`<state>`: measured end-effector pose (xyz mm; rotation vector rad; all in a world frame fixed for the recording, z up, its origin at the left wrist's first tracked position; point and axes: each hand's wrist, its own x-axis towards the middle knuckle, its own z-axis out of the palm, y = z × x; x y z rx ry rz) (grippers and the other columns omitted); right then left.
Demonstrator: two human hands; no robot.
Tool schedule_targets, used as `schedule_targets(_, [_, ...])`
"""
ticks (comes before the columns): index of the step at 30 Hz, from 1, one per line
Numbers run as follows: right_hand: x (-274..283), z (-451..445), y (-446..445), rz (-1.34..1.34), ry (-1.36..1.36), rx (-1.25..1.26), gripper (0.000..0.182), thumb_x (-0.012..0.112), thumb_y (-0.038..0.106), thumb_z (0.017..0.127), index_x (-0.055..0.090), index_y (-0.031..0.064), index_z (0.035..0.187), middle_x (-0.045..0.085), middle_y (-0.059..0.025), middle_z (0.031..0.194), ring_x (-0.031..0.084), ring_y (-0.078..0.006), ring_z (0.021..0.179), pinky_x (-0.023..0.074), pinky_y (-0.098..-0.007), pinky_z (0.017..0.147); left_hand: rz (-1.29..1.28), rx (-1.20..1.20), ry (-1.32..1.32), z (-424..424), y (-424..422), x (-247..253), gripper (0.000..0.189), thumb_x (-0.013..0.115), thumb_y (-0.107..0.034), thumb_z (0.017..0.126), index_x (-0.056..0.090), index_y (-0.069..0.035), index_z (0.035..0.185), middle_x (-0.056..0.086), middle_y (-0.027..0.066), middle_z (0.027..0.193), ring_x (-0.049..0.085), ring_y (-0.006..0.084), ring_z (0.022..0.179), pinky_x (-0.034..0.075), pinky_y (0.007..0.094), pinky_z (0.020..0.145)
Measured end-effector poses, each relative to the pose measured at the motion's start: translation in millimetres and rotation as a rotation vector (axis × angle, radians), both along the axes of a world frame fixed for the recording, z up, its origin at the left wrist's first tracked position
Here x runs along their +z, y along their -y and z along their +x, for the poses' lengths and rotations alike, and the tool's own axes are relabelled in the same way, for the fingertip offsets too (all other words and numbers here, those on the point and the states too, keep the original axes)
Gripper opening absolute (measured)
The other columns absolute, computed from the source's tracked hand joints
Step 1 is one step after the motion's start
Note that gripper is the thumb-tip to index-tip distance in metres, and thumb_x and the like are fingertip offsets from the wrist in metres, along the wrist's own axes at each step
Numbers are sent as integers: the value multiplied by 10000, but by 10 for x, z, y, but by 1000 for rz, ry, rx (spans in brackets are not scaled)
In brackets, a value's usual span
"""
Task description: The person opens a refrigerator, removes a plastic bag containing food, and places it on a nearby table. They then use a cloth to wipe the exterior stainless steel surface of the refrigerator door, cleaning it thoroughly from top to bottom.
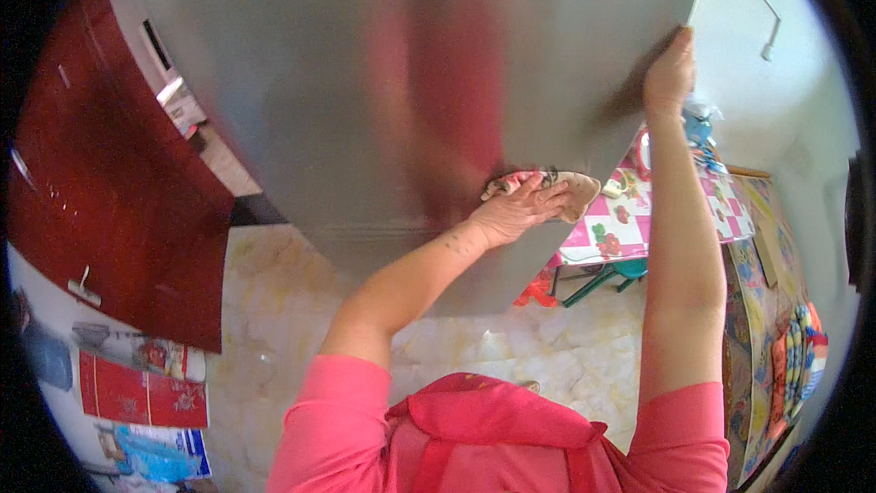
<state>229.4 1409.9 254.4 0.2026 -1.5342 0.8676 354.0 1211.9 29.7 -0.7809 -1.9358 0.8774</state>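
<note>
A large, glossy grey panel, which looks like a refrigerator front, stands before me and mirrors my red apron. A horizontal seam runs across its lower part. My left hand presses a folded, patterned cloth against the panel, fingers spread over it, just above that seam. Higher up, my right hand is wrapped around the panel's right edge, its fingertips hidden behind. Both arms reach forward, the right one nearly straight.
To the right, behind the panel, is a table with a pink-and-white checked cover; a green stool and red plastic bag are below. A dark red door stands at left. Folded striped textiles lie far right. The floor is marbled.
</note>
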Motion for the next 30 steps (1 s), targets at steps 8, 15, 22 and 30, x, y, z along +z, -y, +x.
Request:
schedule_targets(8, [143,228,75,-147,175,119,664,222,506,978,549,-29,1194,578,-264,1152,519,-436,1095,400,-450,933,-26,204,77,865,2111,-461,519,425,-311,859,383,-462,1353,285,-147,1487,299,198,1347,84,597,1084])
schedule_targets(15, [123,270,125,-119,115,98,655,229,497,979,572,-41,1130,594,-273,1097,531,-450,1046,405,-464,900,176,436,194,1604,3365,-295,380,514,-253,840,572,-421,1176,461,-117,1275,377,260,1218,234,588,1045])
schedule_targets(22, [84,166,46,-150,125,115,674,229,517,973,590,-42,1081,602,-281,1048,530,-472,1004,406,-483,877,216,169,68,1001,2372,-14,422,583,-382,765,554,-466,1178,460,-95,1254,367,263,1176,287,586,904])
schedule_targets(30, [97,230,85,-118,82,95,665,224,523,973,593,-22,1069,607,-271,1036,534,-470,991,414,-490,862,205,72,111,447,594,97,454,454,-330,849,494,-400,1296,376,-117,1403,304,140,1283,254,509,955])
